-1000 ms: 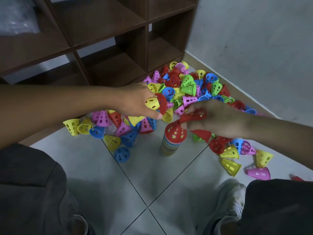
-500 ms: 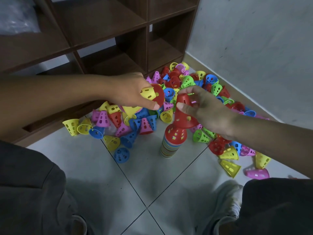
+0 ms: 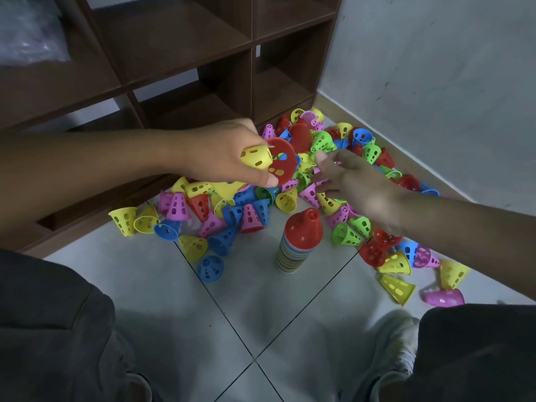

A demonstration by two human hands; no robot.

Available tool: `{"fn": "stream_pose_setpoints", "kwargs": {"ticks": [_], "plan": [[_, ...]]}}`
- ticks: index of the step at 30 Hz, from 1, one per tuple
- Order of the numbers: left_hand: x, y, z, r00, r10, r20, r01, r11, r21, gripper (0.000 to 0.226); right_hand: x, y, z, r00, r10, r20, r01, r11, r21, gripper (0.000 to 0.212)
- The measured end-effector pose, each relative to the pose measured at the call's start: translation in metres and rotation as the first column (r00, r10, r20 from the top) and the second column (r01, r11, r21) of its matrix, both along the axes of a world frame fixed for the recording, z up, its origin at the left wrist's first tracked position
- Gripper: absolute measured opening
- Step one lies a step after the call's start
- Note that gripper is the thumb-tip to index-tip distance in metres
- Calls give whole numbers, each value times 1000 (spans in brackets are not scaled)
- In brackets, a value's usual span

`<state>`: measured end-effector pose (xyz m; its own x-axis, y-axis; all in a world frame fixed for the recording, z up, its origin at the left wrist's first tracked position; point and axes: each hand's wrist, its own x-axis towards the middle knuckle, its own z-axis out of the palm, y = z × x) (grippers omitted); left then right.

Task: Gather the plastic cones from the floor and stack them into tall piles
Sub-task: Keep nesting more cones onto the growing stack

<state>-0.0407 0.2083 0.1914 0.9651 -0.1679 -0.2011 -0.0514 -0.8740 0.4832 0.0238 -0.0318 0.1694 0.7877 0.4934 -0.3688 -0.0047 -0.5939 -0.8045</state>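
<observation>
Fingers of my left hand [image 3: 220,158] pinch a yellow cone [image 3: 256,158] and a red cone [image 3: 280,161] above the heap [image 3: 333,158]; my right hand [image 3: 356,184] reaches in slack, holding nothing. Light, stiff, slick plastic, probably: best taken by the rim or holes, then dropped onto the stack [image 3: 298,242] on the floor [image 3: 237,309].

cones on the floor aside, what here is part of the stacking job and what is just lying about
Job:
stack
loose cones
left hand holding yellow cone and red cone
right hand, reaching, empty

Lying about:
wooden shelf
plastic bag
white shoe
</observation>
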Motion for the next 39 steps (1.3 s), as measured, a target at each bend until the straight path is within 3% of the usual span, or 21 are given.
{"fn": "stream_pose_setpoints", "kwargs": {"ticks": [3,7,12,16,23,26,28,32,35,39], "plan": [[-4,-10,5,997,-59,54,60,998,-23,45,2,2,5,978,-85,-192,107,988,110,56],[-8,-23,9,975,-149,163,156,987,-33,47,0,3,12,907,-12,-422,126,961,245,62],[-10,-25,10,959,-164,230,172,985,-15,47,1,4,17,856,30,-515,180,918,353,56],[-11,-22,14,964,-114,241,144,983,-113,51,4,2,20,841,42,-540,213,891,402,55],[-17,-27,15,988,37,150,20,932,-362,38,6,-6,15,885,-40,-464,237,897,374,50],[-17,-24,14,986,84,143,-24,925,-378,34,6,-12,9,949,-54,-311,140,955,262,58],[-15,-21,14,985,122,125,-60,909,-412,36,2,-15,5,986,34,-164,-10,990,142,65],[-14,-18,15,982,166,89,-111,892,-437,36,-9,-19,-5,972,236,0,-235,971,43,75],[-15,-20,15,983,168,74,-119,892,-437,38,-15,-21,-13,934,341,103,-341,940,-21,88],[-19,-25,15,986,163,42,-127,883,-452,39,-16,-23,-19,876,455,159,-417,881,-225,103]]}}
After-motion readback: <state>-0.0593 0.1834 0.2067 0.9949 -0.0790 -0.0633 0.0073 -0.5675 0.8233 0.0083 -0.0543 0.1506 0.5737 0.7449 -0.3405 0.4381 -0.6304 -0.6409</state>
